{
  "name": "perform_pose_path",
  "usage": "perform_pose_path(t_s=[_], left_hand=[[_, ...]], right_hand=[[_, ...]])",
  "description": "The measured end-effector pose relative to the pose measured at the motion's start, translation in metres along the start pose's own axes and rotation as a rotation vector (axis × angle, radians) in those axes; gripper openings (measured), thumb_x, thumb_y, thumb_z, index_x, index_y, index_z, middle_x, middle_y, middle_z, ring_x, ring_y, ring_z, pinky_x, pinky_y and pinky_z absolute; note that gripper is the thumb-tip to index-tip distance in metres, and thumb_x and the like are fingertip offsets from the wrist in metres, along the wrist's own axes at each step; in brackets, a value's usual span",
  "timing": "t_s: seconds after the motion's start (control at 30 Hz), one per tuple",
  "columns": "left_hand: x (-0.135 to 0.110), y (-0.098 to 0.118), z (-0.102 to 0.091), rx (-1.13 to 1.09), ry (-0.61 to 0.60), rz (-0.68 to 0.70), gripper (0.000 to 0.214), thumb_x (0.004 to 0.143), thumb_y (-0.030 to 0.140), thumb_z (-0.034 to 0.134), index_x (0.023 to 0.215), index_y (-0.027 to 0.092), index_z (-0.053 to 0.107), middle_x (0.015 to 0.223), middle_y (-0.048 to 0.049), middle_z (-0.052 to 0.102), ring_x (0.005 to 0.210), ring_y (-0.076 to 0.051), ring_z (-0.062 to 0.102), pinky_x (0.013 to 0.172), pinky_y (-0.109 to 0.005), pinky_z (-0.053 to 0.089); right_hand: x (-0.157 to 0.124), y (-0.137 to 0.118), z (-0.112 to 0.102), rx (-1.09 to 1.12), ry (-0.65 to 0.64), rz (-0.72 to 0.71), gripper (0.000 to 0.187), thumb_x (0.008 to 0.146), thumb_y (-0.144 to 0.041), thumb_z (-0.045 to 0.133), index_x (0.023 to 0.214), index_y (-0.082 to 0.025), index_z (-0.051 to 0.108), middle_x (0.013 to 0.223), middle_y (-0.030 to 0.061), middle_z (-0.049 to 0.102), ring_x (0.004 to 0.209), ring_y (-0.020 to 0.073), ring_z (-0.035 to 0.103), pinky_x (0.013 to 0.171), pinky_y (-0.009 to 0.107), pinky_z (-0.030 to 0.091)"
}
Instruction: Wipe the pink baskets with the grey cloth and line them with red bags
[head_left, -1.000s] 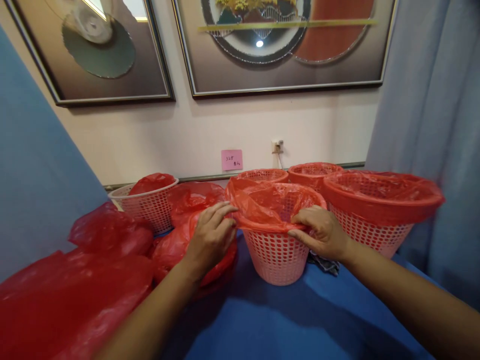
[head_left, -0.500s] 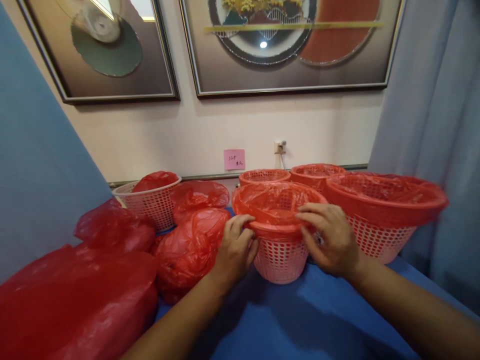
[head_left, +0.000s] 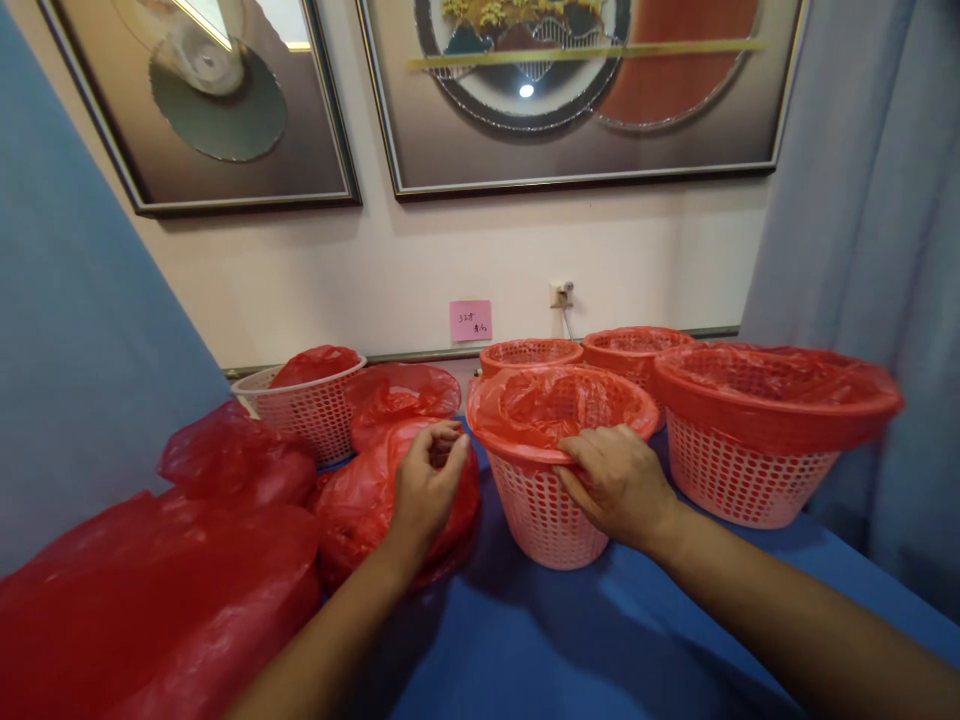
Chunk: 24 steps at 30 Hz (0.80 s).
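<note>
A pale pink perforated plastic basket [head_left: 551, 515] stands upright in the middle, lined with a thin red plastic bag [head_left: 517, 405] folded over the rim in places. My right hand [head_left: 622, 485] grips the basket's front rim, fingers over the top and thumb on the outer side below. To the left of the basket, my left hand [head_left: 424, 485] is apart from the rim, its fingers loosely curled and a gap showing between thumb and fingers. Behind it lies a crumpled red plastic bag [head_left: 360, 500]; whether hand and bag touch, I cannot tell.
A larger lined basket [head_left: 750, 470] stands on the right, with two smaller ones [head_left: 529, 352] [head_left: 637, 345] behind. A white basket [head_left: 304, 410] and a big red bag [head_left: 165, 600] are on the left. Blue cloth [head_left: 555, 650] covers the table; curtains flank it.
My left hand has come off the basket rim and moved left, over the crumpled bag. My right hand has slid left along the front rim and closed on it.
</note>
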<state>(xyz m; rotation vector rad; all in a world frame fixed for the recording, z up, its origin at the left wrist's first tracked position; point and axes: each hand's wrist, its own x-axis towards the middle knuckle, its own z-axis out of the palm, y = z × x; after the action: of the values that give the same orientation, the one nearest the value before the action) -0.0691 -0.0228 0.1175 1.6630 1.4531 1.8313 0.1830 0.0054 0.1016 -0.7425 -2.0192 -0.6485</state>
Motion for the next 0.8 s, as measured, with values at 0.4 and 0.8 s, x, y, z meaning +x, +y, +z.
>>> perform_pose_path(t_s=[0.4, 0.8], left_hand=[[0.023, 0.000, 0.026, -0.508, 0.032, -0.428, 0.020, 0.067, 0.024, 0.077, 0.061, 0.017, 0.059, 0.060, 0.0045, 0.063, 0.058, -0.011, 0.061, 0.062, -0.021, 0.052], [-0.002, 0.001, 0.010, -0.779, -0.036, -0.749, 0.013, 0.087, 0.007, 0.063, 0.080, 0.015, 0.071, 0.077, -0.0038, 0.077, 0.065, -0.014, 0.072, 0.066, -0.022, 0.061]], right_hand=[[-0.010, 0.009, -0.007, 0.141, 0.010, -0.004, 0.025, 0.098, -0.041, 0.059, 0.098, -0.017, 0.065, 0.080, 0.0050, 0.068, 0.073, 0.0215, 0.060, 0.070, 0.035, 0.037], [-0.021, 0.035, -0.003, 0.350, 0.045, 0.002, 0.015, 0.094, -0.031, 0.064, 0.104, -0.021, 0.059, 0.090, 0.0050, 0.069, 0.080, 0.0222, 0.064, 0.076, 0.038, 0.046]])
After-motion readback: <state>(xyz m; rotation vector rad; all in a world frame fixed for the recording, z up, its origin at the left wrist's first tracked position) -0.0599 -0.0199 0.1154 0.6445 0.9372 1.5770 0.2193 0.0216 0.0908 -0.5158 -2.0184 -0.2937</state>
